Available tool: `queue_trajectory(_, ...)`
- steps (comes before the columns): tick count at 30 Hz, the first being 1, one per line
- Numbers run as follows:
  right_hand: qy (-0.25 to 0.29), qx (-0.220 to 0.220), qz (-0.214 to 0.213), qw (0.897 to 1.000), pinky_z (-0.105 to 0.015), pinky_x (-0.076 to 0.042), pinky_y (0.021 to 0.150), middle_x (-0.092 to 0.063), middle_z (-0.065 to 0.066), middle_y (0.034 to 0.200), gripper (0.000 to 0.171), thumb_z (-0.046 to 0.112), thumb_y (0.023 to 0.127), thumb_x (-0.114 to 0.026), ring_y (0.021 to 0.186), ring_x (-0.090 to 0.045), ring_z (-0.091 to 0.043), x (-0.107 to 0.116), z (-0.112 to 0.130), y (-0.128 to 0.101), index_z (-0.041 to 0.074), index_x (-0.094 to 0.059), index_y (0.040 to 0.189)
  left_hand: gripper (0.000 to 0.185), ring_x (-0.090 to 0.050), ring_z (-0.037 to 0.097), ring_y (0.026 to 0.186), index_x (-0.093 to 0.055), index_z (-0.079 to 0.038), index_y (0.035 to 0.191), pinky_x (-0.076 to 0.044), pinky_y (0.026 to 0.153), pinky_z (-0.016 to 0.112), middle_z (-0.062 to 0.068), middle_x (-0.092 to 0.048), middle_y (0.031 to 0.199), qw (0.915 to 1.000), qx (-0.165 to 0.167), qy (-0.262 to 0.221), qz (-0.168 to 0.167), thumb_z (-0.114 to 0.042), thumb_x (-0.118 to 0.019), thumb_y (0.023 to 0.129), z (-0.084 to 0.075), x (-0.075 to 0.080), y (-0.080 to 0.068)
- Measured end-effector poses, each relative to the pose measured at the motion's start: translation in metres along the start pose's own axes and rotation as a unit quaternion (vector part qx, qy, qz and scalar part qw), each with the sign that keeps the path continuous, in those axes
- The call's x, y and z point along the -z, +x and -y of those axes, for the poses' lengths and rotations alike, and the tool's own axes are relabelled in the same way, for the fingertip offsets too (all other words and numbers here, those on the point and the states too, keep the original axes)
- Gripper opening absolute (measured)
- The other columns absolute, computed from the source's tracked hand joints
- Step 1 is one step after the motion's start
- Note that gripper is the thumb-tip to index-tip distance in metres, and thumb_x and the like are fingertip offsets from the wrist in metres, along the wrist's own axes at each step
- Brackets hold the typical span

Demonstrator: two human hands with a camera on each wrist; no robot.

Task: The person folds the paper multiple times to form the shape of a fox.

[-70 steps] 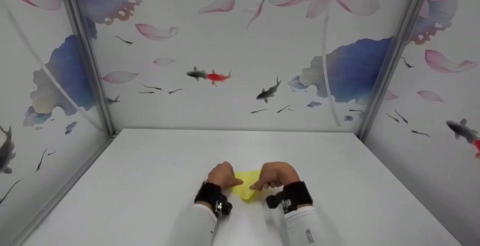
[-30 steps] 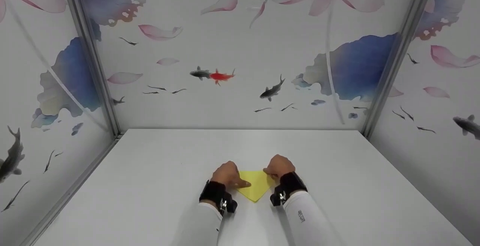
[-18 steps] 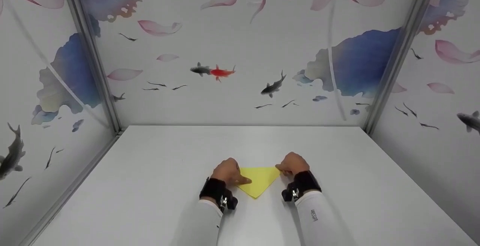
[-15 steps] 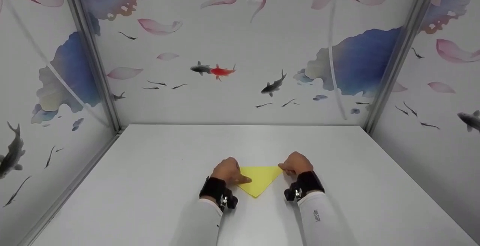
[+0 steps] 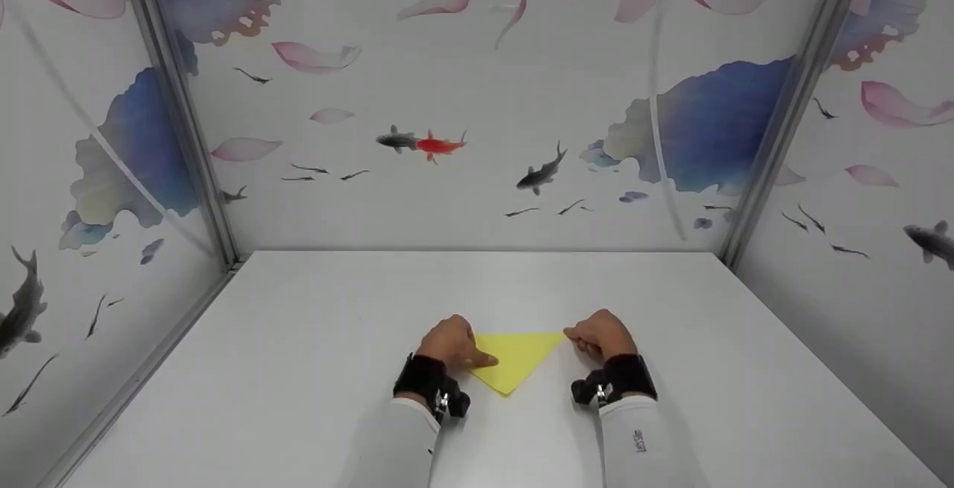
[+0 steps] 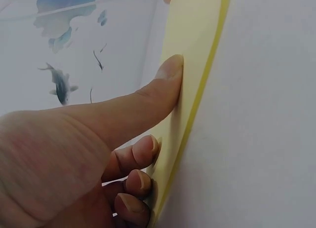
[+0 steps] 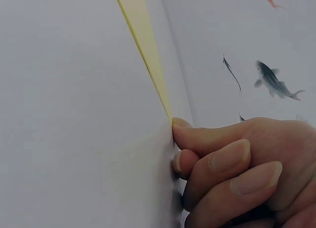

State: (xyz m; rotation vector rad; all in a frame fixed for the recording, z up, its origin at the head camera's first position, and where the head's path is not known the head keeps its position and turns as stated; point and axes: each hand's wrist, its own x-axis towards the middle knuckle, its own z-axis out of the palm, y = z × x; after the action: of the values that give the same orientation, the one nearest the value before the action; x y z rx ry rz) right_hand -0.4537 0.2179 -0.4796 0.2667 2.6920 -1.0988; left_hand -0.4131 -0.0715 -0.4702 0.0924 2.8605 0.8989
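A yellow sheet of paper [image 5: 522,357], folded into a triangle, lies on the white table with one point toward me. My left hand [image 5: 451,343] holds its left part. In the left wrist view the thumb [image 6: 170,72] lies on the paper [image 6: 190,35], and the bent fingertips touch it near its edge; the left corner is hidden. My right hand [image 5: 605,335] is at the right corner. The right wrist view shows the thumb tip [image 7: 181,124] on the very end of the paper [image 7: 148,45], the other fingers curled beneath the thumb.
The white table [image 5: 313,369] meets a back wall [image 5: 477,212] and side walls printed with fish, petals and leaves. Metal posts [image 5: 175,108] stand in the rear corners. A black strap with a small camera [image 5: 451,401] sits on each wrist.
My right hand has moved rightward along the paper's far edge to the corner, uncovering more of the triangle. The left hand stays on the left part, nearly still over the last second.
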Motion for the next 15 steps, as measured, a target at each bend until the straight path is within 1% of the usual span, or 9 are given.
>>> queue_trajectory(3, 0.011, -0.001, -0.002, 1.0, -0.019, -0.033, 0.052, -0.045, 0.01, 0.049, 0.046, 0.028, 0.096, -0.07, 0.048, -0.041, -0.005, 0.0003, -0.0026, 0.0001, 0.016, -0.06, 0.053, 0.048, -0.064, 0.024, 0.094, -0.072, -0.002, 0.104, -0.058, 0.091, 0.043, 0.01, -0.075, 0.107, 1.0, 0.0, -0.002, -0.003, -0.039, -0.096, 0.083, -0.0016, 0.0005, -0.0025)
queue_trajectory(6, 0.023, -0.01, -0.002, 1.0, -0.019, -0.033, 0.052, -0.046, 0.009, 0.05, 0.045, 0.028, 0.098, -0.07, 0.049, -0.042, -0.005, 0.0006, -0.0046, -0.0005, 0.016, -0.061, 0.055, 0.049, -0.064, 0.024, 0.095, -0.072, -0.001, 0.105, -0.058, 0.093, 0.045, 0.011, -0.075, 0.108, 1.0, -0.003, -0.009, -0.002, -0.037, -0.097, 0.083, -0.003, 0.0001, -0.0051)
queue_trajectory(9, 0.019, -0.013, -0.005, 1.0, -0.02, -0.034, 0.053, -0.047, 0.008, 0.05, 0.047, 0.029, 0.099, -0.07, 0.05, -0.042, -0.006, -0.0001, -0.0046, -0.0012, 0.015, -0.061, 0.055, 0.049, -0.063, 0.024, 0.093, -0.073, 0.0, 0.105, -0.058, 0.091, 0.044, 0.012, -0.076, 0.107, 0.9999, -0.008, -0.01, -0.001, -0.037, -0.097, 0.083, -0.003, 0.0006, -0.0065)
queue_trajectory(13, 0.006, -0.003, -0.011, 1.0, -0.02, -0.034, 0.052, -0.047, 0.008, 0.05, 0.046, 0.027, 0.097, -0.07, 0.05, -0.043, -0.007, -0.0002, -0.0046, -0.0024, 0.015, -0.06, 0.053, 0.048, -0.062, 0.023, 0.091, -0.074, -0.001, 0.103, -0.057, 0.087, 0.042, 0.012, -0.076, 0.106, 1.0, -0.007, -0.006, -0.003, -0.037, -0.097, 0.082, -0.002, 0.0011, -0.0053)
queue_trajectory(15, 0.01, 0.002, -0.015, 1.0, -0.02, -0.034, 0.052, -0.047, 0.008, 0.049, 0.047, 0.026, 0.097, -0.07, 0.049, -0.043, -0.007, -0.0001, -0.0056, -0.0023, 0.015, -0.06, 0.053, 0.048, -0.062, 0.023, 0.091, -0.074, -0.001, 0.104, -0.057, 0.087, 0.042, 0.011, -0.076, 0.106, 1.0, -0.006, -0.004, -0.003, -0.038, -0.097, 0.082, -0.0022, 0.0018, -0.0049)
